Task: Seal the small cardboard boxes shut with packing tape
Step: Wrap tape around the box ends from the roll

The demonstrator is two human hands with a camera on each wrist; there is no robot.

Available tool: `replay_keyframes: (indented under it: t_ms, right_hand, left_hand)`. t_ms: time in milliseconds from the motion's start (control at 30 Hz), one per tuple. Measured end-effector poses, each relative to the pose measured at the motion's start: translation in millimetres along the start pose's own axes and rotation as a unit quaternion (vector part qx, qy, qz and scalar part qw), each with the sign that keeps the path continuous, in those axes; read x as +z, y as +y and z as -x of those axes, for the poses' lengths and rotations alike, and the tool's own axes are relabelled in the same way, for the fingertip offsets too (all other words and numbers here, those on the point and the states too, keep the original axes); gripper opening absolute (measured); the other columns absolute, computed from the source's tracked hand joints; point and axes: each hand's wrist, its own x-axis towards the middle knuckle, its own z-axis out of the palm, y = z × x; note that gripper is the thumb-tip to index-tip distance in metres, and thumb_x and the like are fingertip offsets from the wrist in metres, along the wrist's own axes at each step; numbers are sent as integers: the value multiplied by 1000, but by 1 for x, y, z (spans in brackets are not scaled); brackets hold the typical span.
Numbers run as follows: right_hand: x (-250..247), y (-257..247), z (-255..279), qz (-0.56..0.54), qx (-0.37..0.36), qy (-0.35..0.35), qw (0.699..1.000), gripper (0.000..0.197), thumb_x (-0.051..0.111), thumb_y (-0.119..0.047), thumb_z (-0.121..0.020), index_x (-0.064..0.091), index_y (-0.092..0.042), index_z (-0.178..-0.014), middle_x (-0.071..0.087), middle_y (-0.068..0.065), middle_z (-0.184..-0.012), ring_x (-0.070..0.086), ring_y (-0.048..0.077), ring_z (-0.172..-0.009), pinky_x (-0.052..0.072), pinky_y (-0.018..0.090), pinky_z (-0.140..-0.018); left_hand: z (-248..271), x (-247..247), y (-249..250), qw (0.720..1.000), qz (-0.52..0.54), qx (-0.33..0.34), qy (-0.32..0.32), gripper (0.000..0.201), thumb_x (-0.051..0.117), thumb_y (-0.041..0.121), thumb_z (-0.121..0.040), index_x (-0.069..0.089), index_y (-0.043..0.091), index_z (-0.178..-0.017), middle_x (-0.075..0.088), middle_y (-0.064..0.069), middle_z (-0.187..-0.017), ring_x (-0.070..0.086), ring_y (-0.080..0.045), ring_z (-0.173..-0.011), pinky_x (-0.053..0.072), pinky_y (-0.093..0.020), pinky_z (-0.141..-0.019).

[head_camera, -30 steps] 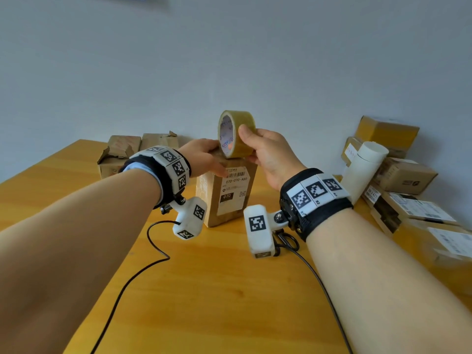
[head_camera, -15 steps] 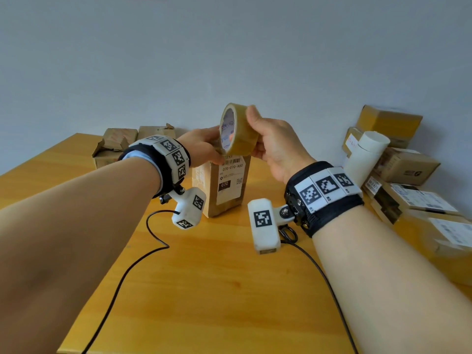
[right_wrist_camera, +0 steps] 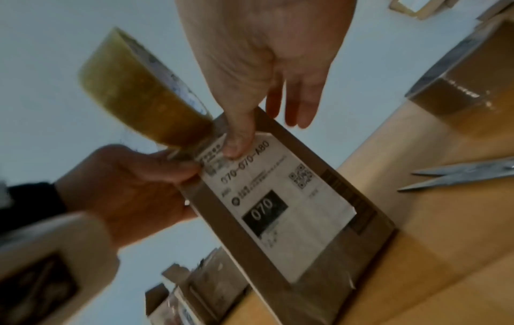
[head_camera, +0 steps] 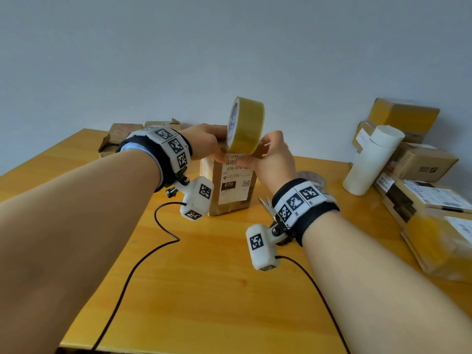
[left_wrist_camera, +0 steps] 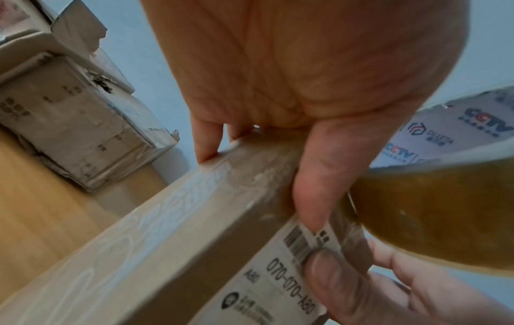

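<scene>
A small cardboard box (head_camera: 229, 198) with a white "070" label stands upright at the middle of the table. On its top edge stands a yellowish tape roll (head_camera: 249, 126), with tape running down onto the front face. My left hand (head_camera: 209, 145) grips the box's top left, thumb (left_wrist_camera: 314, 198) on the front and fingers over the far side. My right hand (head_camera: 268, 159) pinches the top right: its thumb (right_wrist_camera: 236, 143) presses on the label and its fingers reach behind the box (right_wrist_camera: 278, 220). Whether either hand also steadies the roll (right_wrist_camera: 133, 94) is hidden.
Scissors (head_camera: 267, 204) lie open on the wooden table (head_camera: 204, 290) beside my right wrist. A white paper roll (head_camera: 370, 159) and stacked parcels (head_camera: 421, 162) crowd the right side. Torn boxes (head_camera: 120, 139) sit at the back left. Two black cables (head_camera: 153, 251) trail toward me.
My right hand let go of the tape roll and dropped to the box front, thumb on the label. The roll now sits on the box's top edge. The left hand stays on the box.
</scene>
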Motion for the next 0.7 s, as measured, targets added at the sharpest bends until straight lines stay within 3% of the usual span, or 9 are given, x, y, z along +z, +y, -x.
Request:
replay_keyframes:
  t_ms: [167, 233, 367, 533, 700]
  right_hand:
    - [1, 6, -3, -9, -35, 29, 999, 27, 72, -28, -94, 62, -16, -117, 70, -4, -101, 68, 17, -92, 51, 27, -74]
    - [2, 9, -7, -4, -39, 28, 999, 22, 70, -25, -96, 64, -18, -115, 71, -2, -99, 69, 17, -91, 57, 33, -80]
    - [3, 13, -10, -32, -33, 33, 998, 15, 72, -21, -94, 64, -21, -107, 73, 1, -95, 72, 21, -90, 62, 45, -82]
    - [-2, 14, -8, -15, -51, 19, 998, 8, 67, -19, -98, 60, -21, -103, 69, 0, -87, 71, 20, -84, 63, 44, -77]
    - [-11, 9, -11, 61, -49, -41, 996, 17, 54, -11, -102, 59, -21, -115, 71, 5, -103, 70, 21, -94, 62, 43, -84]
  left_hand:
    - [-5, -2, -4, 1000, 6, -2, -10, 60, 67, 2, -87, 57, 38, -134, 67, 14, -115, 55, -12, -114, 32, -33, -100]
    - [-7, -2, -6, 1000, 8, 3, -11, 58, 68, 2, -86, 61, 39, -129, 69, 15, -115, 57, -13, -117, 34, -37, -106]
    - [-4, -2, -4, 1000, 14, 0, -8, 57, 67, 1, -87, 60, 38, -130, 69, 17, -107, 58, -12, -112, 35, -34, -102]
    - [0, 1, -1, 1000, 8, -6, -5, 58, 67, 3, -88, 57, 38, -133, 68, 18, -105, 56, -12, -110, 33, -36, -103]
    - [6, 3, 2, 1000, 25, -5, 15, 61, 66, -1, -87, 56, 33, -136, 64, 13, -109, 53, -11, -109, 34, -32, -98]
